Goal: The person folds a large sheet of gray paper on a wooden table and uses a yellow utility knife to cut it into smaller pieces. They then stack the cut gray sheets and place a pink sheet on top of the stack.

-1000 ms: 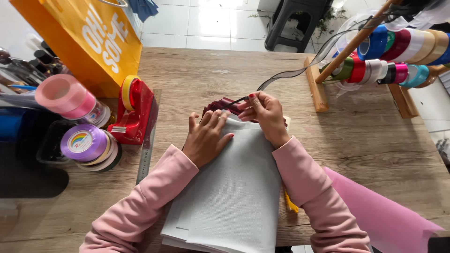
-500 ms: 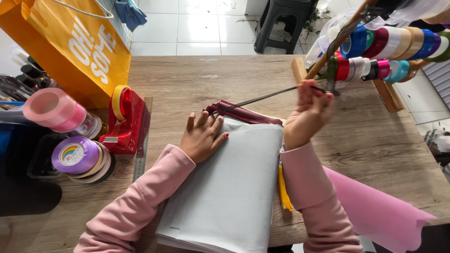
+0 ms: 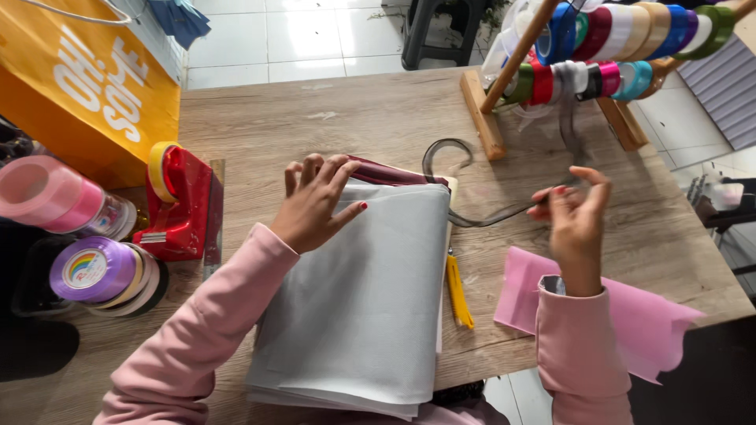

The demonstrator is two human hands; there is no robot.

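i am pressing my left hand [image 3: 315, 201], fingers spread wide, on the top edge of a grey sheet stack [image 3: 362, 307] lying on the wooden counter [image 3: 315, 118]. my right hand [image 3: 575, 216] is pinching a grey ribbon [image 3: 465, 216] that is curling across the counter from the spool rack [image 3: 606, 55]. a red tape dispenser [image 3: 179, 201] is sitting left of the stack, pink paper [image 3: 630, 315] right. white floor tiles [image 3: 315, 31] are showing beyond the counter.
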